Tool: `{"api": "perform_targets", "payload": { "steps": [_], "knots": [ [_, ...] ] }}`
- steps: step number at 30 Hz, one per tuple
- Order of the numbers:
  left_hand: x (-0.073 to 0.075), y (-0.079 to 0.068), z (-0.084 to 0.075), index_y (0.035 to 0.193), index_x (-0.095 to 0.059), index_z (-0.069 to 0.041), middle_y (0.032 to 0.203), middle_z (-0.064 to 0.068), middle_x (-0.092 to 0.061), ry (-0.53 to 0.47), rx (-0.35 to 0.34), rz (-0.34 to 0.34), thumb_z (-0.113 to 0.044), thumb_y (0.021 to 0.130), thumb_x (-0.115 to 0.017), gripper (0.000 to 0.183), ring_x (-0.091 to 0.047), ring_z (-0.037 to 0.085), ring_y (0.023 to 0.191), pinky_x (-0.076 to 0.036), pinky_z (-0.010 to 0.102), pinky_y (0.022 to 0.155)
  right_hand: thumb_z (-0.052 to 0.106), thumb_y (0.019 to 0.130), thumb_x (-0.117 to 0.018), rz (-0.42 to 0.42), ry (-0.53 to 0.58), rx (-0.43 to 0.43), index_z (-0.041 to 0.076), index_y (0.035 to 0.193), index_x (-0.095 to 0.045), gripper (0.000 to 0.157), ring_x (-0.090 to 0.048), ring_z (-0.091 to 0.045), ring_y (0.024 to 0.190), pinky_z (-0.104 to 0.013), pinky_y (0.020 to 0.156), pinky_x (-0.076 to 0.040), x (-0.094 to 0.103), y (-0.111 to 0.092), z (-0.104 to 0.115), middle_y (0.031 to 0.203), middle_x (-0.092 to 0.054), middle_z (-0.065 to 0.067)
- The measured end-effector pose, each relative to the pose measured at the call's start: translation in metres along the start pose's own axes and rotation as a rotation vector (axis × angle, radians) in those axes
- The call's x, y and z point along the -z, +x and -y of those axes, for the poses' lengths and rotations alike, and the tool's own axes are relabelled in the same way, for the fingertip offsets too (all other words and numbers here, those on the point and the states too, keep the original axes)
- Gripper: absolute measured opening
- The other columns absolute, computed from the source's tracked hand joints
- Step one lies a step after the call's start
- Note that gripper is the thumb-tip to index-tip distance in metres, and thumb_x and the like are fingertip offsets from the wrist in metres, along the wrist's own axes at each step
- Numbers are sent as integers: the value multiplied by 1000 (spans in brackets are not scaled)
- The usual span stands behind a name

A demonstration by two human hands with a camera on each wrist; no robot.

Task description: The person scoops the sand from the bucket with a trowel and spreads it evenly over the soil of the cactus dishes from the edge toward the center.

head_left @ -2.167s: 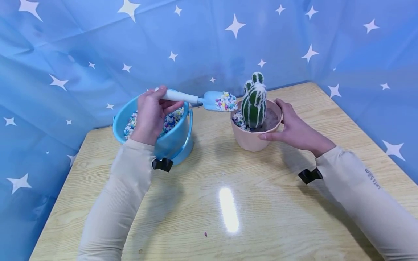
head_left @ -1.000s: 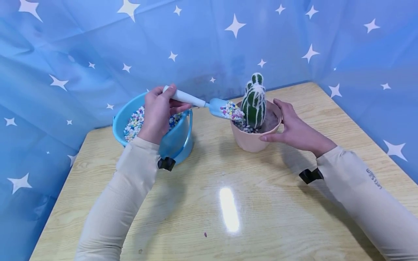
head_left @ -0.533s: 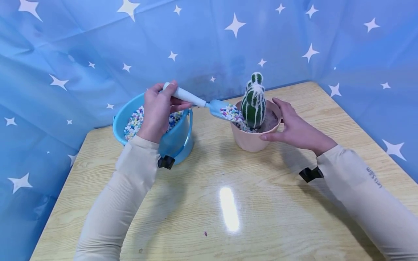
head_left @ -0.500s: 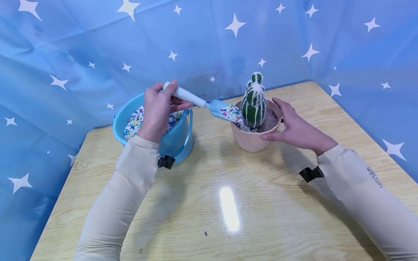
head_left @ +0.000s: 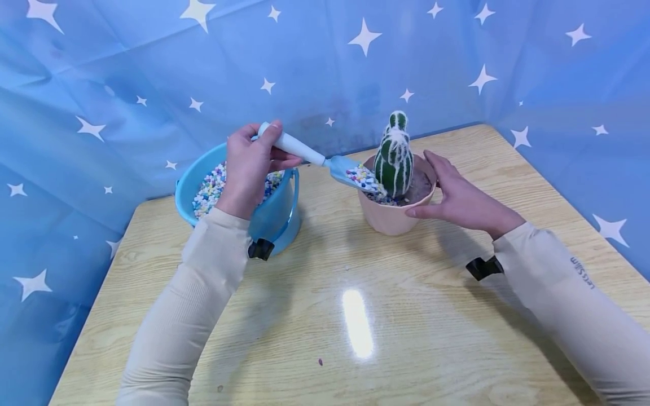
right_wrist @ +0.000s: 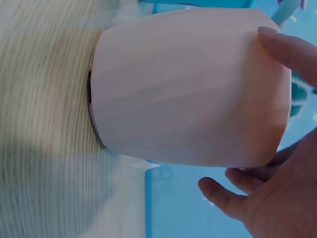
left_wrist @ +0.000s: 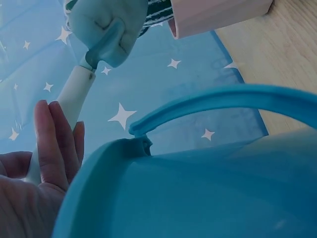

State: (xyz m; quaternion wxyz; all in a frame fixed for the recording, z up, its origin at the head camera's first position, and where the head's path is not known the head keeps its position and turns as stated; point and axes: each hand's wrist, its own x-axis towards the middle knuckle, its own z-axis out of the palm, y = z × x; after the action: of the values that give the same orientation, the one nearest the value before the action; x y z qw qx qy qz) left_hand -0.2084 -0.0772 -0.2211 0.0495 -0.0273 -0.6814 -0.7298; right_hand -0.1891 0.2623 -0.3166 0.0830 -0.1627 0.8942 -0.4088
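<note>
My left hand [head_left: 249,169] grips the white handle of a small light-blue trowel [head_left: 294,148], fingers and thumb round it. The trowel's blade slopes down over the left rim of a pink flowerpot [head_left: 388,217], with multicoloured pebbles [head_left: 361,176] on it. In the pot stands a green cactus [head_left: 395,163] with white stripes and fuzz. Pebbles lie on the pot's left side, and greyish soil [head_left: 420,185] shows on the right. My right hand [head_left: 459,197] holds the pot's right side, thumb in front and fingers behind. The left wrist view shows the blade's underside.
A light-blue bucket [head_left: 274,223] of multicoloured pebbles stands beneath and behind my left hand, its handle hanging on the right side. Both vessels stand on a wooden table [head_left: 315,304]. A blue curtain [head_left: 304,62] with white stars runs along the back and sides.
My left hand has moved the trowel right, its handle rising and its blade tipping down into the pot. Pebbles have slid toward the blade's tip. My right hand stays on the pot.
</note>
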Motion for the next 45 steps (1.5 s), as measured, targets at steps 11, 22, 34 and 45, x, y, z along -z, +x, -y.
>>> {"api": "perform_targets", "payload": {
  "steps": [11,22,34,45],
  "knots": [
    [-9,1,-4,110,-54,3,93,25,-66,9,3,33,-22,100,-61,27,-69,27,67,-62,39,67,42,78,-84,-5,25,15,14,158,4,123,-1,-36,146,-67,114,-12,-1,1,-2,161,1,-16],
    [-11,1,-8,106,-54,2,92,26,-68,27,-19,54,-24,98,-63,29,-70,29,70,-62,39,67,39,73,-88,-45,-33,75,7,157,-9,119,-7,-37,143,-63,116,-8,-3,2,-6,158,-14,-17],
    [-19,3,-21,110,-53,2,99,26,-67,71,-52,113,-20,98,-63,27,-70,32,72,-63,41,66,41,75,-86,-16,-17,44,10,158,-1,123,-7,-36,144,-68,112,-17,-2,0,-5,158,-6,-17],
    [-20,1,-26,108,-53,1,96,25,-68,70,-84,124,-20,97,-66,27,-69,32,66,-63,42,66,44,73,-87,5,-22,-6,13,157,8,130,-2,-38,146,-69,113,-15,0,0,-2,160,0,-19]
  ]
}}
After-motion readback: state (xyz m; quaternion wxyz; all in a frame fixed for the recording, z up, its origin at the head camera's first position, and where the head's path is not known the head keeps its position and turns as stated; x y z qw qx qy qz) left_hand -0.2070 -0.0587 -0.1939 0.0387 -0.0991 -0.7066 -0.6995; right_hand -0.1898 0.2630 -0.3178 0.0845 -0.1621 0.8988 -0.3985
